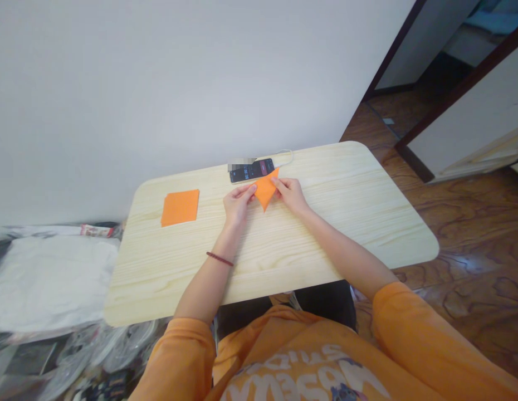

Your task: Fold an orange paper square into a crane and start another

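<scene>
A folded orange paper point(265, 190), shaped like a pointed triangle, lies on the light wooden table point(346, 211) near its far edge. My left hand point(237, 204) pinches its left side with fingers pressed together. My right hand point(290, 194) grips its right side the same way. A flat square stack of orange paper point(180, 207) lies apart on the table's left part, untouched.
A black phone point(251, 170) with a lit screen lies just behind the folded paper, a white cable point(284, 154) running from it. White bags and clutter point(45, 284) sit on the floor to the left. Wooden floor and a doorway are at the right.
</scene>
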`<action>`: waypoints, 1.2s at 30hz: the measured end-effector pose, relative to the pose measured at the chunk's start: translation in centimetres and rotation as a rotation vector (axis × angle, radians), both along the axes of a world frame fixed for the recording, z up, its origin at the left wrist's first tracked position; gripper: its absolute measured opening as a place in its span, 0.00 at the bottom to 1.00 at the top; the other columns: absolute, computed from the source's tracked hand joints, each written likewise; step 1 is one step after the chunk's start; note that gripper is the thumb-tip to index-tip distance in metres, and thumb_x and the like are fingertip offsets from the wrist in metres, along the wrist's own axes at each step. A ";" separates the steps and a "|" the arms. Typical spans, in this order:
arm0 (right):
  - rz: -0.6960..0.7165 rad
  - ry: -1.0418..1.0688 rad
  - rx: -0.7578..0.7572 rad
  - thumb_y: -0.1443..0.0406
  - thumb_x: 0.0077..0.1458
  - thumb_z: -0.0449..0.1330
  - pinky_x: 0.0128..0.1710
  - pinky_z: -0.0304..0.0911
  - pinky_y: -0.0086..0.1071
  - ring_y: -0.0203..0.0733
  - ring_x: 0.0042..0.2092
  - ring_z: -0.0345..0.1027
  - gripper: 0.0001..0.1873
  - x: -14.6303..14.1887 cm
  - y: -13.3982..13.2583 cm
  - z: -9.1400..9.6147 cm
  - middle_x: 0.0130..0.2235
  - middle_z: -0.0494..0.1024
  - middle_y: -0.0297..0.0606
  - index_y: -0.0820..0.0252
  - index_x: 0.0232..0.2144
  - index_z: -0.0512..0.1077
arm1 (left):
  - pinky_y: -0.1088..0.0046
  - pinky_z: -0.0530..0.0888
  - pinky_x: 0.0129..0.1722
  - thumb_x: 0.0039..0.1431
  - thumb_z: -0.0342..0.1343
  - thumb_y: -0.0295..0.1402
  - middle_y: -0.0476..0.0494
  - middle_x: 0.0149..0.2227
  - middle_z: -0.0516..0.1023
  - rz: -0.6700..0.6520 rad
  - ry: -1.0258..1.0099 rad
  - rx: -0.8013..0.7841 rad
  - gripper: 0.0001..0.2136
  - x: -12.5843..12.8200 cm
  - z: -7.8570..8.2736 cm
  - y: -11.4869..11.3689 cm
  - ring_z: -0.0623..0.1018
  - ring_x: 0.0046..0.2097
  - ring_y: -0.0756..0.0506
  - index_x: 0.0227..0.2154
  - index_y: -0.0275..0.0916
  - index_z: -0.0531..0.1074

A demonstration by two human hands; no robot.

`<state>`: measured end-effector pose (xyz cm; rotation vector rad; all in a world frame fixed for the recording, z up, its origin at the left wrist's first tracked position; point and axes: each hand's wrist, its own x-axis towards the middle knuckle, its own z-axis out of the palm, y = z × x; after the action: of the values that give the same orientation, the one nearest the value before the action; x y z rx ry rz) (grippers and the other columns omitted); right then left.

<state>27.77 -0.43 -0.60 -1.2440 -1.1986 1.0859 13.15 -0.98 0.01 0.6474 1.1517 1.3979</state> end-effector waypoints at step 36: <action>0.182 -0.126 -0.066 0.44 0.48 0.57 0.21 0.46 0.29 0.29 0.17 0.51 0.31 -1.0 -1.2 0.6 0.12 0.61 0.32 0.61 0.09 0.63 | 0.78 0.70 0.34 0.38 0.69 0.30 0.48 0.30 0.79 0.167 -0.174 -0.007 0.09 0.7 -0.1 -0.2 0.74 0.30 0.55 0.25 0.36 0.76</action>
<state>26.75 -1.66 -0.04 -1.2881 -1.4032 1.2022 13.84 -1.18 -0.09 0.4226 1.0906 1.5587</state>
